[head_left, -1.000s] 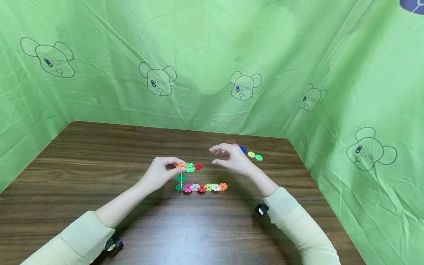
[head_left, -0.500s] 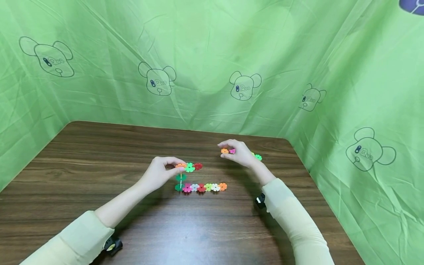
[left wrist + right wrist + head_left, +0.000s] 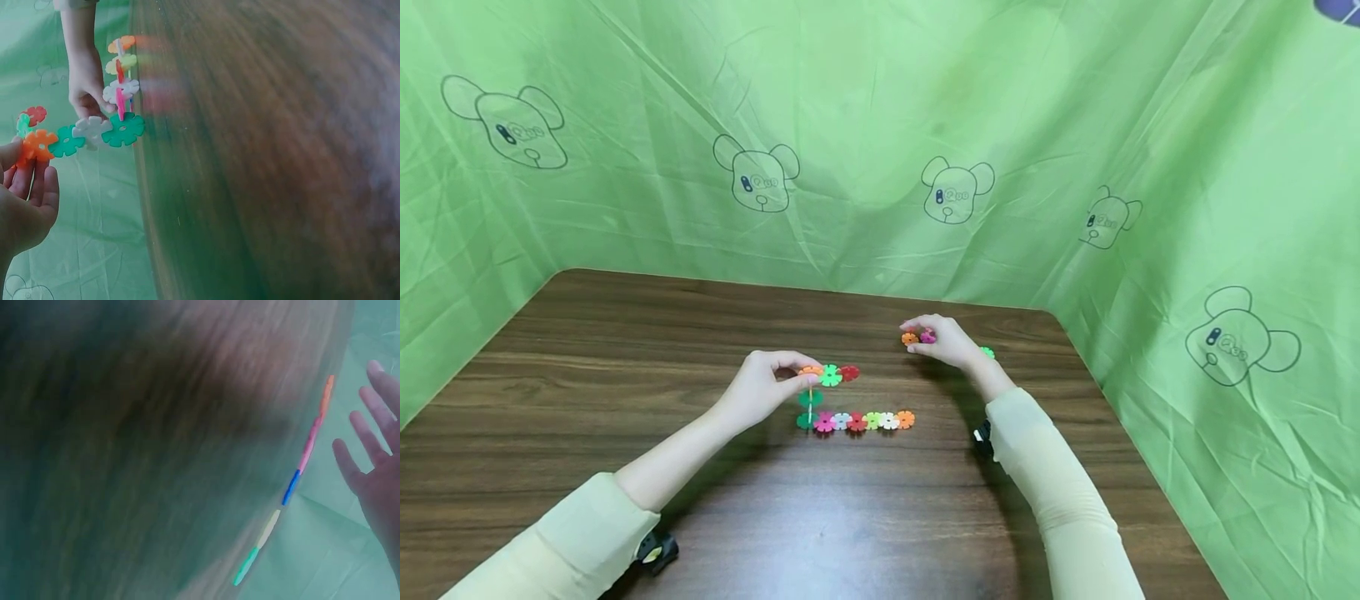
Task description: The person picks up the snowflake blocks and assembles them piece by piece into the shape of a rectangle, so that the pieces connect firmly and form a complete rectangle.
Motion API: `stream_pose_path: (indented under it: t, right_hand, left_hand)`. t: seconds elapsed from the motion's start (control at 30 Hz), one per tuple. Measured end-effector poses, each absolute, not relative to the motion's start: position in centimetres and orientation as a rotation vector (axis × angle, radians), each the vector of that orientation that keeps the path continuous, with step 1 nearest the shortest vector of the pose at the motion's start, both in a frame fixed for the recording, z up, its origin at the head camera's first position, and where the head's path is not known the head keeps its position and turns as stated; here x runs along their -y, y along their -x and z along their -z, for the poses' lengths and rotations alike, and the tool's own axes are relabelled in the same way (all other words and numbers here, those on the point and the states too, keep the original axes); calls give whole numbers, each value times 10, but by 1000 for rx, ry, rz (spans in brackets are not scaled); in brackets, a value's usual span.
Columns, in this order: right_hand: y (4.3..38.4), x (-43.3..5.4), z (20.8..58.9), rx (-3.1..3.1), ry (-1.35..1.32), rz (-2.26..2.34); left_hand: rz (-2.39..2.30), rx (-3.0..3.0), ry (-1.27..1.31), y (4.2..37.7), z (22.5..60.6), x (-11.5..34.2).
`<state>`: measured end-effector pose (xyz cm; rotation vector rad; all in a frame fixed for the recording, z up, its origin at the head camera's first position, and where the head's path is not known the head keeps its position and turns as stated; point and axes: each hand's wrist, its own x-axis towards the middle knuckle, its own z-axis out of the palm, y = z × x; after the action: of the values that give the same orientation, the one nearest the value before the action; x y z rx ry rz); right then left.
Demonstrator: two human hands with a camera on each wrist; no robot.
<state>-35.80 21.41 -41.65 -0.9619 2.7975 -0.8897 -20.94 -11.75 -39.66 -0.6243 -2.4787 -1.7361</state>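
Flower chain (image 3: 825,422) sits over the table (image 3: 700,333), pinched by the left hand (image 3: 762,387); the right hand (image 3: 947,342), loosely spread and holding nothing, hovers beside a flower row (image 3: 291,487). Pinching rims, chain steady, seems best.

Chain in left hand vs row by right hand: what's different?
The chain bends into a squared C; the row runs nearly straight. The chain has more pieces than the row's five. The left hand pinches the chain; the row lies flat, unheld. Both are multicoloured, with flower-shaped pieces.
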Motion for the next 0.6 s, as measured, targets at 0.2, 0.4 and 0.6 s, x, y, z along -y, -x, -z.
stream_pose_path:
  t: [0.2,0.4,0.6]
  right_hand:
    - [367,-213,421,-2818,862,758]
    - [372,-214,424,-2849,797,660]
    - [376,-215,428,-2859,768,638]
  left_hand:
    - [1730,2477,616,210,396,118]
    - [1715,2492,608,210,396,117]
    - [1709,2493,613,210,396,117]
